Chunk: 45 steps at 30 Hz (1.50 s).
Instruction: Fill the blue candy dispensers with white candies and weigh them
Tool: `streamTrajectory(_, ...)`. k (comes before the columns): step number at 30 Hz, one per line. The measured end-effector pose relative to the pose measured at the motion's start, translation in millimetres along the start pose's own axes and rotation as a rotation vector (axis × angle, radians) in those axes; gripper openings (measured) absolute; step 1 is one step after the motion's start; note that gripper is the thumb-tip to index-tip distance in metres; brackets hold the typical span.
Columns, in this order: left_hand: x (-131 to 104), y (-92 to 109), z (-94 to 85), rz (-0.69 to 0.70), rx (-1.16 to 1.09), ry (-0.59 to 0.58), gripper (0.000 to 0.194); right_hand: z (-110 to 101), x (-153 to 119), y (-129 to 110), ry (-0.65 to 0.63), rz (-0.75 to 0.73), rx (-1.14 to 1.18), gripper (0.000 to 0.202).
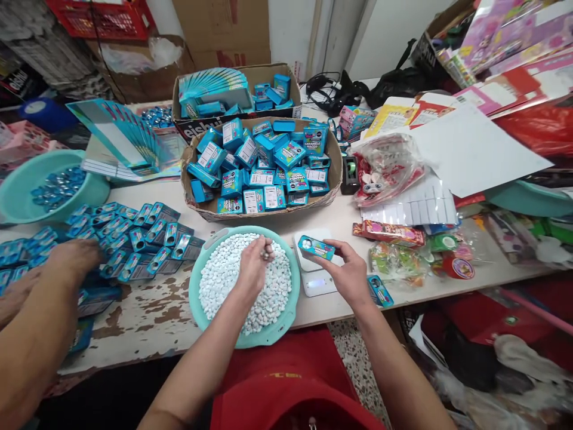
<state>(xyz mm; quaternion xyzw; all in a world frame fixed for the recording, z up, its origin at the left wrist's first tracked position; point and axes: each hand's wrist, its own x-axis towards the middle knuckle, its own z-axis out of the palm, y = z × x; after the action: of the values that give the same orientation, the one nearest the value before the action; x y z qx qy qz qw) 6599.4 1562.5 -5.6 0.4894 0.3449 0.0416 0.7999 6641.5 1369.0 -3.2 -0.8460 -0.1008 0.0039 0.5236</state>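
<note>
My left hand [253,269] is above a mint-green basin [196,292] filled with small white candies [219,280]. Its fingers are curled together, and a few pale candies seem to show at the fingertips. My right hand [351,272] grips a small blue candy box [319,248] by its right end, thumb in front. The box is tilted, with a round window towards its left end. Beneath it lies a white digital scale [320,286] with a lit display. Another blue box [379,291] rests near the table edge, beside my right wrist.
A cardboard tray [262,209] heaped with blue boxes stands behind the basin. Rows of blue boxes [147,239] cover the left side, where a co-worker's hands [74,263] reach in. Bagged sweets [396,263] and packaging sheets [474,146] lie to the right.
</note>
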Motion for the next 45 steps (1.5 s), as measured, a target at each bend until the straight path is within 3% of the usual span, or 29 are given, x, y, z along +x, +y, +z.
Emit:
streamTrajectory(3,-2,9,-30.9,0.26,0.682,-0.038,0.021,8,3,37,0.053,0.146,0.103,0.038)
streamTrajectory(6,-2,10,-45.9,0.362,0.995,-0.011,0.03,22,7,67,0.073,0.224,0.186,0.042)
streamTrajectory(11,2,5,-40.3,0.388,0.964,0.007,0.033,16,1,71,0.125,0.196,0.15,0.054)
streamTrajectory(18,14,4,-28.6,0.322,0.857,-0.06,0.037,-49,-51,54,0.409,0.188,-0.019,0.036)
streamTrajectory(24,19,3,-9.0,0.3,0.844,-0.08,0.035,-88,-106,77,0.686,0.308,-0.197,0.036)
streamTrajectory(30,19,2,19.7,0.331,0.903,-0.188,0.034,-90,-132,103,0.734,0.475,-0.161,0.041)
streamTrajectory(38,28,2,47.8,0.391,0.976,-0.311,0.031,-87,-131,102,0.684,0.553,-0.151,0.045)
streamTrajectory(42,39,-14,64.0,0.481,1.028,-0.45,0.046,-85,-125,106,0.652,0.559,-0.118,0.054)
streamTrajectory(45,43,-34,80.6,0.497,0.961,-0.566,0.05,-78,-117,115,0.617,0.564,-0.073,0.074)
